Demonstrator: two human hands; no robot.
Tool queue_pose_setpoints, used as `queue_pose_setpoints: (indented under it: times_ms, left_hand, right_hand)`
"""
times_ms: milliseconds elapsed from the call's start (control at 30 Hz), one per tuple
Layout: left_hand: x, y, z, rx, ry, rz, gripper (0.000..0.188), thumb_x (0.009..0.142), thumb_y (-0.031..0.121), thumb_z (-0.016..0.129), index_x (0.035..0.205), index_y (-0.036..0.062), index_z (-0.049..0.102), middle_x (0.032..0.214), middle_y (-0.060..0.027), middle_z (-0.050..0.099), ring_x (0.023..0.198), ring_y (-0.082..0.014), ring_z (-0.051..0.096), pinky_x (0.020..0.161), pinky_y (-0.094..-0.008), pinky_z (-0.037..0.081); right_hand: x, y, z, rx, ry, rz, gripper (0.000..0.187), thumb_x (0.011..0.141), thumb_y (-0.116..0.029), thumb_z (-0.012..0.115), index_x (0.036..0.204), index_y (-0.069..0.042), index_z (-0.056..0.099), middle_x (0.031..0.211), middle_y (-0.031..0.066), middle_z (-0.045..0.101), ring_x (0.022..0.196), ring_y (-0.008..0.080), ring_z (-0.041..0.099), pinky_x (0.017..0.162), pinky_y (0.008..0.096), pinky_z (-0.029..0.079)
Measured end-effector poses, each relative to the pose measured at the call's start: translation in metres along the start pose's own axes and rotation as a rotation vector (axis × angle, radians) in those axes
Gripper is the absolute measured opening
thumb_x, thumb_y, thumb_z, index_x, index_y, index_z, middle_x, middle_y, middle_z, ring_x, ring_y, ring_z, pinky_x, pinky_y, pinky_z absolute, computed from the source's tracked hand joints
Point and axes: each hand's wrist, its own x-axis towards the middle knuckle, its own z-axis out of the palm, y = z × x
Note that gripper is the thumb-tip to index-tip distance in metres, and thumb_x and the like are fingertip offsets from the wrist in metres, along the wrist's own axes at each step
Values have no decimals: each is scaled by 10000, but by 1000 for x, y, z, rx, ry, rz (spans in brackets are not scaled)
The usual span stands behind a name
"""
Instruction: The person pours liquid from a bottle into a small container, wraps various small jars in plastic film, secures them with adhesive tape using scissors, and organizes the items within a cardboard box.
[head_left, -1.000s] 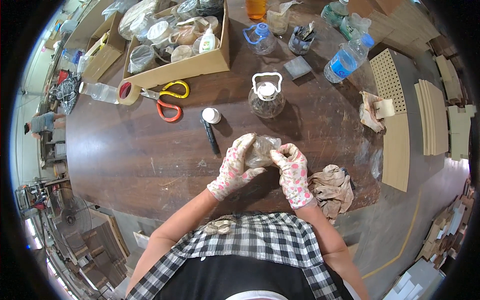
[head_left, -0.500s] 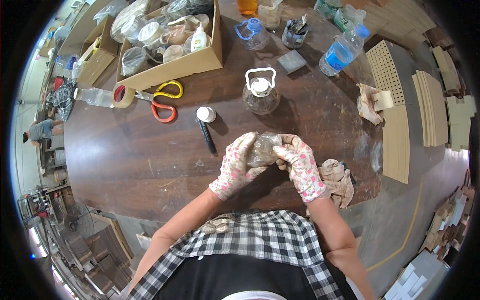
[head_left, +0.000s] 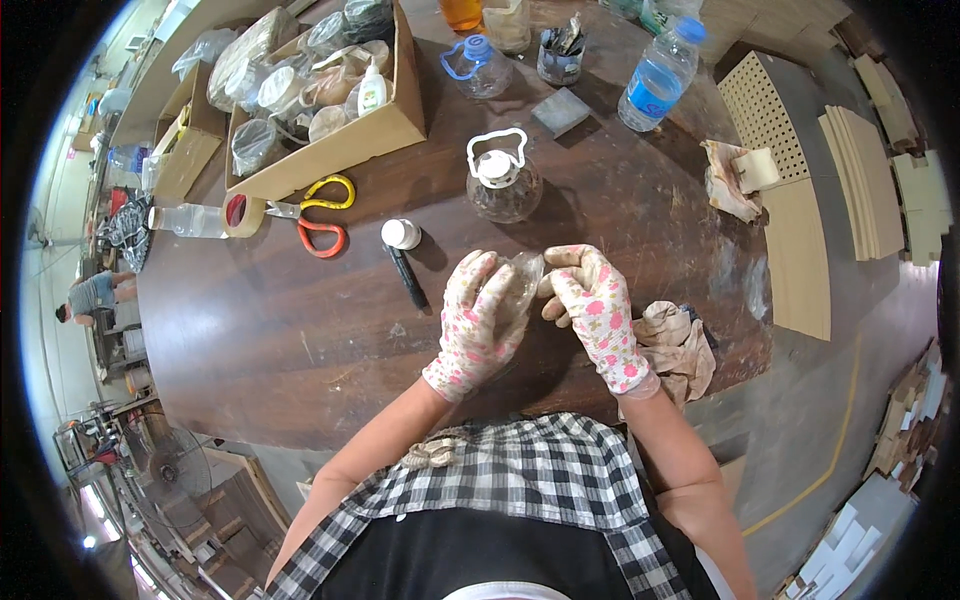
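At the centre of the frame, your left hand [head_left: 478, 325] in its flowered glove cups the small clear glass jar [head_left: 522, 285] with curled fingers while your right hand [head_left: 597, 312] pinches its rim.

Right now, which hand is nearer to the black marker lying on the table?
Left. The left hand sits just right of the black marker, with a small gap between them. The right hand is farther right, beyond the clear glass piece both hands hold.

I work at a dark wooden table [head_left: 250, 330] on a grey concrete floor [head_left: 800, 420], stacked wooden panels [head_left: 860, 170] alongside.
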Motion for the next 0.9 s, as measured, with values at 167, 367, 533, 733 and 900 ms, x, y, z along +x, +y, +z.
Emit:
queue_pose_setpoints:
  times_ms: [167,367,533,733,900]
  left_hand:
    - [-2,-3,-3,-105,8,-82,578,774,92,639,1309,6,439,1333,-237,402,1225,-433,413,1029,-495,355]
    - [-1,-3,-6,-133,-58,-104,590,830,192,580,1348,-15,387,1384,-252,351,1249,-432,385,1046,-494,331]
    - [-4,-4,-6,-130,-87,-107,634,826,200,586,1375,-17,354,1400,-254,326,1271,-433,356,1060,-495,310]
    - [-2,2,-5,-22,-101,-59,685,824,215,616,1402,-10,326,1436,-235,292,1287,-404,355,1067,-474,317]
    - [-6,-1,-3,46,-143,-29,742,776,178,670,1405,-6,320,1444,-242,284,1304,-434,337,1070,-490,313]
  right_hand:
    - [-2,14,-8,-67,-97,58,157,892,-65,566,1036,-12,599,822,45,654,617,54,585,538,192,461]
    - [1,21,5,-84,-98,-105,140,889,-114,608,961,1,644,796,33,658,668,31,570,573,194,447]
    - [2,11,4,272,-116,225,134,895,-183,636,855,-55,635,671,12,608,476,54,506,433,183,360]
    - [3,17,0,427,-226,267,143,877,-167,642,777,-68,614,630,0,583,461,56,485,425,180,353]
    - [0,12,-1,411,-251,274,126,877,-160,628,792,-68,612,614,-4,570,455,62,487,404,186,350]
